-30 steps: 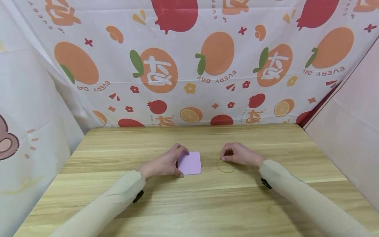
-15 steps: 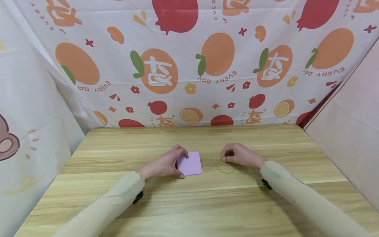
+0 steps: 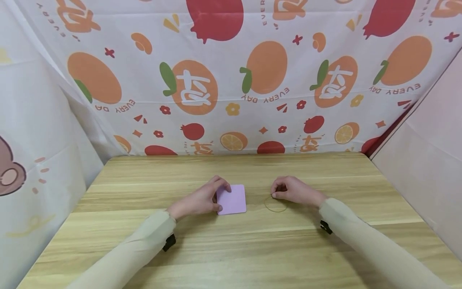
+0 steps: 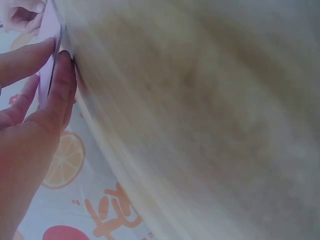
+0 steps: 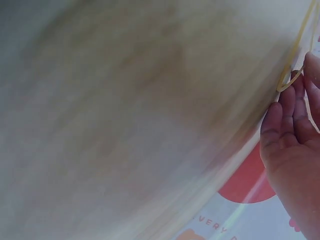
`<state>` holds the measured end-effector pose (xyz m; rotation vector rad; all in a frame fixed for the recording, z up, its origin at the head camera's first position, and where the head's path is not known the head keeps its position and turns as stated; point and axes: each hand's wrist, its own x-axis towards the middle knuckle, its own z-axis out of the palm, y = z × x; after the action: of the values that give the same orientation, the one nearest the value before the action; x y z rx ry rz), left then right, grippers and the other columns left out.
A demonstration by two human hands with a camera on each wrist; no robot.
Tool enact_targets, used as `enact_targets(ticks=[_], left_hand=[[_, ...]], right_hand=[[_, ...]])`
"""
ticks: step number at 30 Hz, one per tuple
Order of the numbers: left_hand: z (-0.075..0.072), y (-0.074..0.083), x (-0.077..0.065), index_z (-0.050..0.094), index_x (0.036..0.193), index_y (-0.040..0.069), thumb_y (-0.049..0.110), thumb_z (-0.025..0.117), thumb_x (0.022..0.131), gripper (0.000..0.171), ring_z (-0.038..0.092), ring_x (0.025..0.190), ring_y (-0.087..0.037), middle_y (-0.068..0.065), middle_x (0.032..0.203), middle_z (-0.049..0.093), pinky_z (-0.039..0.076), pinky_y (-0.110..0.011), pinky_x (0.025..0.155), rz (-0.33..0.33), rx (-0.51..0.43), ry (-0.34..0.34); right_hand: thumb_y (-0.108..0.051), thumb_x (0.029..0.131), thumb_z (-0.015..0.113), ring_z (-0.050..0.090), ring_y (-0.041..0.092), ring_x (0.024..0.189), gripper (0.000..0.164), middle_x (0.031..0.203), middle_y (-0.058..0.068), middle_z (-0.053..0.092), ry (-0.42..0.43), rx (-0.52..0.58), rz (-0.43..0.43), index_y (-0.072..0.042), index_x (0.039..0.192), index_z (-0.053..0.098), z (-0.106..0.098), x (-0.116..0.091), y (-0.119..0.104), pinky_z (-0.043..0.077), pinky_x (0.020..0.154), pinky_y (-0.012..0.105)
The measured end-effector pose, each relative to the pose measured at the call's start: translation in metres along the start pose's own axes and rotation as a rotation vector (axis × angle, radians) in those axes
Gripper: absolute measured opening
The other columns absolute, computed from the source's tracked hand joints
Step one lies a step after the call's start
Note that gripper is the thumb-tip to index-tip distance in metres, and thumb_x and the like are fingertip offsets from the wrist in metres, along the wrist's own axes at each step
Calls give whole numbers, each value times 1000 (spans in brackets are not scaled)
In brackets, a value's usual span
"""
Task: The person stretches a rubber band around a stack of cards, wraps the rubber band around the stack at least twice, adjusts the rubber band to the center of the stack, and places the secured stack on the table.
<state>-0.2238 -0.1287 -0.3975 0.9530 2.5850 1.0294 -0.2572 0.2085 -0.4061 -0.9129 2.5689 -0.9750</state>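
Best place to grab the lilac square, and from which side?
I'd pinch the lilac square by its left edge, from the left: it's a thin, straight-sided piece, and the yellow loop sits off its right side, out of the way.

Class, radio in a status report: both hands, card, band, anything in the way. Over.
Left hand grips card at its left side. Right hand pinches band. Card and band apart, only table seen between them.
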Motion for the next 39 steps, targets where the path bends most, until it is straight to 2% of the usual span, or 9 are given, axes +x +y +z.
enact_targets(ticks=[8,13,16,19,26,31,34,39], left_hand=[[0,6,-2,55,117,6,-13,73,78,47,50,88,-22,-11,120,43,48,-29,72,-19,-18,15],[1,10,-2,53,121,9,-12,73,79,51,51,90,-22,-12,121,48,48,-31,74,-73,-26,25],[1,10,-1,52,123,12,-12,72,80,53,52,90,-22,-10,119,53,49,-32,73,-100,-54,27],[1,11,-1,52,124,13,-12,72,80,55,53,88,-21,-8,117,55,49,-32,73,-119,-79,35],[-1,18,-3,54,126,13,-12,71,79,56,54,95,-23,-9,121,55,50,-34,77,-109,-129,46],[-2,22,-4,54,126,12,-12,71,80,55,54,95,-24,-10,121,55,51,-35,78,-89,-159,48],[0,22,-5,54,127,13,-12,70,80,55,55,96,-25,-11,123,54,50,-35,79,-83,-180,50],[1,20,-7,54,129,13,-14,66,81,57,54,106,-29,-12,132,51,50,-37,86,-86,-293,56]], right_hand=[[-12,96,65,56,13,83,3,90,-2,67,-7,62,24,-12,96,68,-2,-2,-2,47,75,27],[-14,98,63,57,15,77,6,91,2,68,-5,136,43,-11,98,67,-2,-6,-1,47,66,26],[-13,99,61,60,19,77,8,91,5,69,7,189,52,-7,99,66,-3,-10,-2,48,63,27],[-11,99,60,64,23,78,10,91,10,69,27,260,77,-3,100,65,-3,-13,-3,53,66,29],[-9,97,62,64,27,74,18,92,24,66,79,433,115,7,106,61,-3,-18,-10,57,66,37],[-11,99,59,65,23,77,26,102,30,63,91,586,124,11,113,57,-2,-23,-13,57,67,37],[-12,101,54,66,22,83,27,113,29,61,97,683,123,9,118,56,-1,-26,-15,58,71,38],[-9,102,51,66,27,93,26,126,26,56,113,771,127,6,123,54,0,-31,-16,57,76,41]])
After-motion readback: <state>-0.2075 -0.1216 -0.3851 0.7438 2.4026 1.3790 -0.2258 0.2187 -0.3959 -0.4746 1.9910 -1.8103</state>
